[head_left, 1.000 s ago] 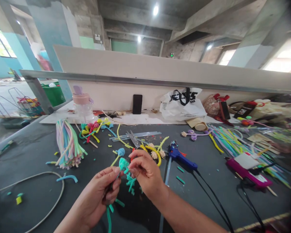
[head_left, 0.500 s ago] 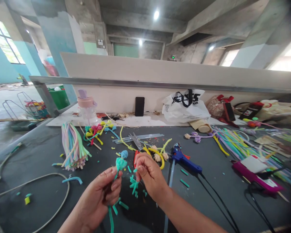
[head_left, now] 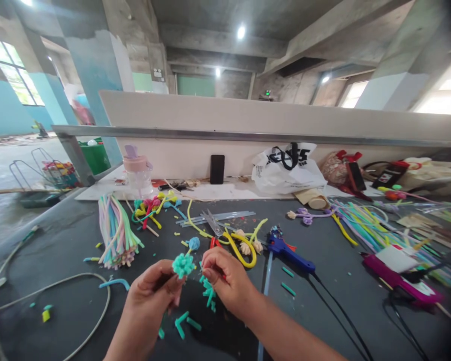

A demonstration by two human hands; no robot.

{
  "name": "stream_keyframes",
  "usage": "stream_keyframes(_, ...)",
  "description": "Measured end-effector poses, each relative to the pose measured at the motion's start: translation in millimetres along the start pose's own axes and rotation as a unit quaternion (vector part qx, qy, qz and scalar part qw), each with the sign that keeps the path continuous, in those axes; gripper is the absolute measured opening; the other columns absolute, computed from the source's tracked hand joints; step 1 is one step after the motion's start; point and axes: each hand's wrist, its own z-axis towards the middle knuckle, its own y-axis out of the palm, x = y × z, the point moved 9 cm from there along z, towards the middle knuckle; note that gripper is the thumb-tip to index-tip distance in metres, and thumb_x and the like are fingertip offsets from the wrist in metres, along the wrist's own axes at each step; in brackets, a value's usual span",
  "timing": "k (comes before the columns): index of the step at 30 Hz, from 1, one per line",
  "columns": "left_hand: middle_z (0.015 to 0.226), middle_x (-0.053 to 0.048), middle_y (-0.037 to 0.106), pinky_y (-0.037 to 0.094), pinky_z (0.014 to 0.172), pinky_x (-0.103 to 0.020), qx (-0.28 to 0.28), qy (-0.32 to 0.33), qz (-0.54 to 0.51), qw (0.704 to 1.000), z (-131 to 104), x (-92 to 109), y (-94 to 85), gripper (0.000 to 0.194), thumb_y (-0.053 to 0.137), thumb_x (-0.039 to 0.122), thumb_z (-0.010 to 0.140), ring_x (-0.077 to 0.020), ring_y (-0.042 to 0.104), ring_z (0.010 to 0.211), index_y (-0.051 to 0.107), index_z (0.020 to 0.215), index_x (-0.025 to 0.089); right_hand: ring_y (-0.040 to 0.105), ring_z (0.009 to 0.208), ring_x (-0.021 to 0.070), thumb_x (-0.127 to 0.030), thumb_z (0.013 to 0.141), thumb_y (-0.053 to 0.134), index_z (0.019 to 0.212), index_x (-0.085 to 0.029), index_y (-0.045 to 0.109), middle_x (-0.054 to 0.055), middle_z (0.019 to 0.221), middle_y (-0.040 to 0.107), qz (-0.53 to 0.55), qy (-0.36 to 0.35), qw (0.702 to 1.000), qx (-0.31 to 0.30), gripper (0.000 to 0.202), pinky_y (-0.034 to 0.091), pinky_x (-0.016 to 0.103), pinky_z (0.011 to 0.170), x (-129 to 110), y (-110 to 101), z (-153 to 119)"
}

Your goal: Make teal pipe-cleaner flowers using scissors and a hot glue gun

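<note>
Where the dark table runs off to the left, a grey cable loops across it, and a bundle of pastel sticks lies fanned out a little farther back. Behind the bundle a clear bottle with a pink lid stands on the white ledge. Near the front edge, the person's left hand is closed in a pinch around the stem of a teal pompom flower, which it holds upright just above the table. Short teal offcuts lie scattered under and between the hands. The right hand sits just beside the flower with its fingertips pressed together, apparently on a small teal piece, though that is too small to make out surely. Behind it lie scissors and a yellow loop. To the right rests a blue glue gun with its black cord, then a white plastic bag against the wall and a pile of coloured sticks.
</note>
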Motion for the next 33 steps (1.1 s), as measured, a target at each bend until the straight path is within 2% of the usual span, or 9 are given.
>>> stream_keyframes(5, 0.071, -0.002, 0.062, 0.044, 0.054, -0.021, 0.029, 0.221, 0.188, 0.956, -14.1, 43.4, 4.5, 0.009, 0.060, 0.014, 0.074, -0.0135, 0.056, 0.062, 0.063, 0.068, 0.020, 0.047, 0.059, 0.0106, -0.023, 0.079, 0.055, 0.073, -0.019, 0.054, -0.002, 0.065, 0.052, 0.008, 0.077, 0.997, -0.008, 0.007, 0.038, 0.021, 0.057, 14.3, 2.2, -3.3)
stream_keyframes(7, 0.073, -0.003, 0.064, 0.046, 0.059, -0.022, 0.045, 0.262, 0.230, 0.936, -19.5, 54.9, 8.4, 0.012, 0.060, 0.011, 0.072, -0.0155, 0.060, 0.066, 0.064, 0.068, 0.021, 0.047, 0.057, 0.0098, -0.022, 0.078, 0.056, 0.081, -0.019, 0.055, -0.003, 0.064, 0.053, 0.028, 0.093, 0.995, -0.018, 0.004, 0.038, 0.021, 0.055, 15.9, 3.9, -4.2)
stream_keyframes(11, 0.072, -0.003, 0.066, 0.047, 0.064, -0.023, 0.065, 0.260, 0.281, 0.921, -23.1, 62.2, 12.5, 0.016, 0.062, 0.008, 0.070, -0.0164, 0.062, 0.066, 0.066, 0.069, 0.024, 0.050, 0.058, 0.0115, -0.027, 0.080, 0.057, 0.082, -0.019, 0.060, -0.002, 0.063, 0.056, 0.014, 0.047, 0.998, -0.027, 0.009, 0.040, 0.023, 0.056, 3.2, 2.0, -0.8)
stream_keyframes(14, 0.073, -0.003, 0.068, 0.047, 0.066, -0.024, 0.049, 0.263, 0.294, 0.917, -25.0, 60.3, 14.8, 0.019, 0.062, 0.008, 0.069, -0.0176, 0.063, 0.068, 0.070, 0.072, 0.026, 0.056, 0.074, 0.0160, -0.030, 0.081, 0.058, 0.076, -0.018, 0.065, 0.005, 0.080, 0.062, 0.042, 0.006, 0.999, 0.006, 0.015, 0.043, 0.027, 0.065, -7.5, -6.4, 2.0)
stream_keyframes(17, 0.076, -0.004, 0.070, 0.048, 0.069, -0.025, 0.024, 0.284, 0.315, 0.905, -27.5, 57.0, 17.6, 0.024, 0.062, 0.007, 0.069, -0.0183, 0.065, 0.072, 0.073, 0.078, 0.027, 0.052, 0.064, 0.0126, -0.033, 0.079, 0.062, 0.078, -0.019, 0.067, 0.003, 0.075, 0.061, 0.124, 0.072, 0.989, 0.031, 0.015, 0.040, 0.024, 0.057, 4.1, -10.4, 0.5)
stream_keyframes(20, 0.080, -0.005, 0.072, 0.048, 0.071, -0.025, 0.003, 0.302, 0.317, 0.899, -28.8, 54.0, 19.9, 0.028, 0.063, 0.006, 0.069, -0.0190, 0.065, 0.073, 0.074, 0.083, 0.027, 0.047, 0.055, 0.0087, -0.035, 0.077, 0.066, 0.080, -0.020, 0.068, -0.001, 0.068, 0.059, 0.240, 0.122, 0.963, 0.013, 0.016, 0.037, 0.021, 0.052, 12.6, -4.7, -2.5)
stream_keyframes(26, 0.081, -0.007, 0.072, 0.048, 0.068, -0.025, -0.012, 0.266, 0.283, 0.922, -22.8, 46.9, 19.4, 0.024, 0.064, 0.007, 0.069, -0.0202, 0.065, 0.073, 0.075, 0.080, 0.026, 0.054, 0.071, 0.0118, -0.034, 0.078, 0.066, 0.083, -0.020, 0.072, 0.003, 0.079, 0.060, 0.288, 0.054, 0.954, -0.054, 0.016, 0.042, 0.023, 0.062, -4.8, 0.8, -0.8)
stream_keyframes(29, 0.077, -0.006, 0.071, 0.047, 0.066, -0.024, -0.004, 0.227, 0.258, 0.939, -18.0, 46.0, 17.7, 0.020, 0.065, 0.010, 0.069, -0.0198, 0.065, 0.071, 0.075, 0.076, 0.026, 0.049, 0.060, 0.0080, -0.037, 0.076, 0.067, 0.086, -0.020, 0.071, 0.002, 0.079, 0.058, 0.309, 0.081, 0.945, -0.075, 0.020, 0.039, 0.020, 0.052, -2.0, 6.7, -2.3)
stream_keyframes(33, 0.067, -0.003, 0.068, 0.045, 0.061, -0.021, -0.014, 0.179, 0.223, 0.958, -13.5, 42.0, 21.5, 0.016, 0.067, 0.010, 0.066, -0.0171, 0.061, 0.062, 0.074, 0.069, 0.024, 0.047, 0.058, 0.0072, -0.038, 0.067, 0.075, 0.076, -0.017, 0.069, -0.001, 0.071, 0.056, 0.332, 0.117, 0.935, -0.039, 0.023, 0.038, 0.019, 0.052, 5.2, 7.1, -2.1)
